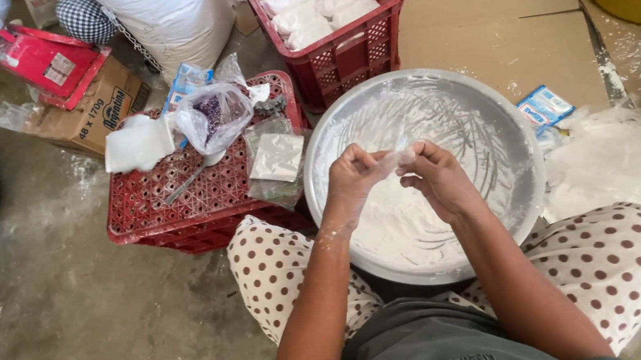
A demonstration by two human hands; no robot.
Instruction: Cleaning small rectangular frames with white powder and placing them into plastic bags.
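A small clear bag (402, 157) is pinched between the left hand (353, 177) and the right hand (437, 177), both closed on its thin film, above the wide metal basin (513, 138) of white powder (401, 227). The bag is judged light, limp and slippery with dust; it is best taken at the open rim, with a fingertip pinch on each side, since the film would crumple or tear if pulled hard. Left of the basin, an upturned red crate (174, 199) carries more bags. Farther off, a second crate (353, 48) is stacked with filled white packets (309, 0).
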